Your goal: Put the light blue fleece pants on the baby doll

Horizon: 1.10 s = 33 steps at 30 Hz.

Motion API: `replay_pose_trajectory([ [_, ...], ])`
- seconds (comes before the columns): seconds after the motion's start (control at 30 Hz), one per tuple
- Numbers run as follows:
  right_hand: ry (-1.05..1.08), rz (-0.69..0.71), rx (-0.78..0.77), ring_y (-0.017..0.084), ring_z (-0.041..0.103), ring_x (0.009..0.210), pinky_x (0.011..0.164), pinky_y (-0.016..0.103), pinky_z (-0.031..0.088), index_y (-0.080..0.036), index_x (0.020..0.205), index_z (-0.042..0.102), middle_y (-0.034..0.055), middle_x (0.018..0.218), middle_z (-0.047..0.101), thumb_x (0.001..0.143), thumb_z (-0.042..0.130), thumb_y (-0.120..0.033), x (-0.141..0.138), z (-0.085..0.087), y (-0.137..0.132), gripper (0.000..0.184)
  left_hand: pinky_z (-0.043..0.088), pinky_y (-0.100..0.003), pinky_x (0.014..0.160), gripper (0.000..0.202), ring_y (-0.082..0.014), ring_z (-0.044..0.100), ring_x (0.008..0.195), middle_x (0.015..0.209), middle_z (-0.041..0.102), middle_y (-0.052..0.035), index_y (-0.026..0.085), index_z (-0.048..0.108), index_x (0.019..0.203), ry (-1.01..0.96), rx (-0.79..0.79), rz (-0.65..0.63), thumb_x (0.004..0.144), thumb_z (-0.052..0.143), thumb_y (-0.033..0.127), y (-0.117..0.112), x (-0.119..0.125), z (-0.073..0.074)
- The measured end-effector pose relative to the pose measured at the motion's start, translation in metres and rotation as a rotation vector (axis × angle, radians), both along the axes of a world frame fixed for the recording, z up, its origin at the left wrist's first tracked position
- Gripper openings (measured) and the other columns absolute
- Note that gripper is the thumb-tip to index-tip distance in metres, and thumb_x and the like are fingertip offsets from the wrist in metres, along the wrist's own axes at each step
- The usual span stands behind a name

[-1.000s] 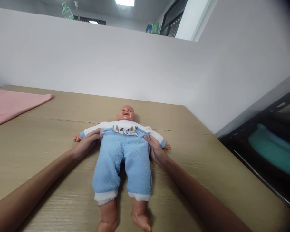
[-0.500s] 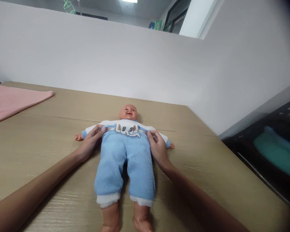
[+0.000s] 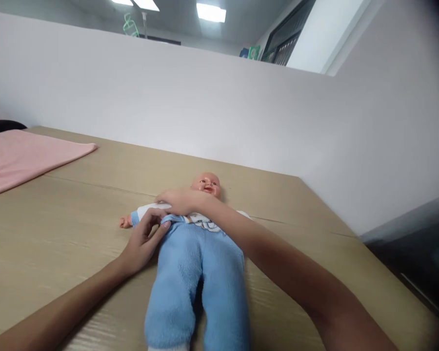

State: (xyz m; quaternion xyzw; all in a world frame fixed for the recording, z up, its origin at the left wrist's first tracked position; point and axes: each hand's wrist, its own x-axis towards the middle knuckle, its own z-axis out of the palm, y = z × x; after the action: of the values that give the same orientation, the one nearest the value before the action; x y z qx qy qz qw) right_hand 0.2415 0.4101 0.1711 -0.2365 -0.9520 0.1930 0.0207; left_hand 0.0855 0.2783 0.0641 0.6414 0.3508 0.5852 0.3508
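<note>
A baby doll (image 3: pixel 206 184) lies on its back on the table, its head toward the wall. It wears a white long-sleeved top (image 3: pixel 149 210) with blue cuffs and fluffy blue trousers (image 3: pixel 183 273) with an elephant face on the waist. My left hand (image 3: pixel 146 239) pinches the trousers' waistband at the doll's left-of-view hip. My right hand (image 3: pixel 179 201) reaches across the doll's chest to that same side, beside my left hand. Its fingers are blurred and partly hidden, so I cannot see what they hold. My right forearm covers part of the elephant face and the other sleeve.
The doll rests on a wide tan table (image 3: pixel 278 282). A pink cloth (image 3: pixel 32 153) lies at the far left, with a black item (image 3: pixel 3 126) behind it. A white wall (image 3: pixel 161 102) borders the table at the back. A dark object (image 3: pixel 420 248) stands off the right edge.
My right hand has left the right side of the waistband and crossed over to the left side. My left hand stays at the waistband. The view has tilted up slightly.
</note>
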Motion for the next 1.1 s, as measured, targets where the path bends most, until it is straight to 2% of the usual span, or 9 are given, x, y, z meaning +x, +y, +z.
replay_pose_trajectory([
  [0.17, -0.033, 0.087, 0.020, 0.023, 0.077, 0.093, 0.076, 0.029, 0.051, -0.023, 0.101, 0.082, 0.0013, 0.101, 0.085, 0.085, 0.092, -0.003, -0.034, -0.018, 0.009, 0.027, 0.054, -0.034, 0.087, 0.030, -0.0243, 0.064, 0.094, 0.097, 0.070, -0.0052, 0.026, 0.075, 0.106, 0.024, 0.004, 0.030, 0.112, 0.073, 0.055, -0.005, 0.001, 0.004],
  [0.33, 0.162, -0.036, 0.075, 0.029, 0.074, 0.111, 0.089, 0.035, 0.054, -0.021, 0.119, 0.074, 0.0090, 0.124, 0.080, 0.091, 0.083, -0.009, -0.016, -0.014, -0.007, 0.032, 0.055, -0.036, 0.087, 0.025, -0.0262, 0.066, 0.090, 0.093, 0.073, -0.0062, 0.026, 0.079, 0.101, 0.022, -0.007, 0.044, 0.110, 0.074, 0.049, -0.005, 0.002, 0.003],
  [0.4, 0.358, -0.104, -0.054, 0.027, 0.072, 0.114, 0.096, 0.035, 0.054, -0.023, 0.125, 0.071, 0.0062, 0.127, 0.078, 0.088, 0.077, -0.008, -0.002, -0.012, -0.009, 0.040, 0.055, -0.036, 0.083, 0.021, -0.0258, 0.066, 0.087, 0.091, 0.074, -0.0058, 0.026, 0.079, 0.101, 0.033, 0.015, 0.055, 0.110, 0.074, 0.045, -0.005, -0.001, -0.002],
  [0.53, 0.646, -0.192, -0.504, 0.023, 0.072, 0.110, 0.097, 0.033, 0.056, -0.025, 0.116, 0.071, 0.0012, 0.117, 0.077, 0.076, 0.065, -0.004, 0.022, -0.016, -0.005, 0.045, 0.059, -0.041, 0.089, 0.008, -0.0287, 0.072, 0.091, 0.098, 0.079, -0.0076, 0.029, 0.083, 0.111, 0.070, 0.145, 0.087, 0.108, 0.076, 0.034, -0.006, -0.009, -0.017],
  [0.67, 0.638, -0.165, -0.554, 0.025, 0.074, 0.117, 0.102, 0.035, 0.056, -0.024, 0.105, 0.075, 0.0021, 0.112, 0.080, 0.070, 0.060, -0.003, 0.040, -0.017, -0.008, 0.044, 0.059, -0.046, 0.103, 0.018, -0.0320, 0.073, 0.111, 0.117, 0.078, -0.0102, 0.035, 0.083, 0.120, 0.026, 0.319, 0.159, 0.106, 0.079, 0.025, -0.015, -0.009, -0.026],
  [0.77, 0.615, -0.073, -0.401, 0.026, 0.075, 0.122, 0.109, 0.039, 0.055, -0.024, 0.107, 0.078, 0.0037, 0.116, 0.082, 0.074, 0.060, -0.001, 0.047, -0.017, -0.018, 0.045, 0.058, -0.043, 0.104, 0.011, -0.0279, 0.071, 0.112, 0.117, 0.075, -0.0071, 0.035, 0.075, 0.123, -0.177, 0.204, 0.207, 0.115, 0.068, 0.032, -0.025, 0.004, -0.021],
  [0.9, 0.557, -0.033, -0.207, 0.027, 0.075, 0.122, 0.112, 0.042, 0.055, -0.024, 0.110, 0.081, 0.0076, 0.125, 0.083, 0.074, 0.060, 0.005, 0.045, -0.025, -0.026, 0.051, 0.056, -0.034, 0.089, 0.013, -0.0230, 0.066, 0.097, 0.106, 0.071, -0.0019, 0.035, 0.071, 0.116, -0.330, 0.015, 0.235, 0.115, 0.070, 0.048, -0.034, 0.019, -0.009],
  [1.0, 0.470, 0.035, -0.188, 0.028, 0.075, 0.120, 0.113, 0.043, 0.054, -0.023, 0.110, 0.084, 0.0095, 0.126, 0.083, 0.079, 0.066, 0.004, 0.041, -0.028, -0.026, 0.044, 0.054, -0.033, 0.086, 0.023, -0.0231, 0.062, 0.096, 0.104, 0.068, -0.0011, 0.034, 0.072, 0.112, -0.358, -0.101, 0.258, 0.110, 0.076, 0.057, -0.029, 0.018, -0.004],
  [1.1, 0.505, 0.018, -0.275, 0.028, 0.073, 0.132, 0.119, 0.044, 0.053, -0.024, 0.121, 0.083, 0.0109, 0.136, 0.080, 0.096, 0.069, -0.008, 0.044, -0.016, -0.032, 0.033, 0.054, -0.033, 0.093, 0.035, -0.0238, 0.063, 0.104, 0.109, 0.069, -0.0015, 0.033, 0.073, 0.111, -0.356, -0.209, 0.234, 0.104, 0.081, 0.066, -0.017, 0.012, 0.000],
])
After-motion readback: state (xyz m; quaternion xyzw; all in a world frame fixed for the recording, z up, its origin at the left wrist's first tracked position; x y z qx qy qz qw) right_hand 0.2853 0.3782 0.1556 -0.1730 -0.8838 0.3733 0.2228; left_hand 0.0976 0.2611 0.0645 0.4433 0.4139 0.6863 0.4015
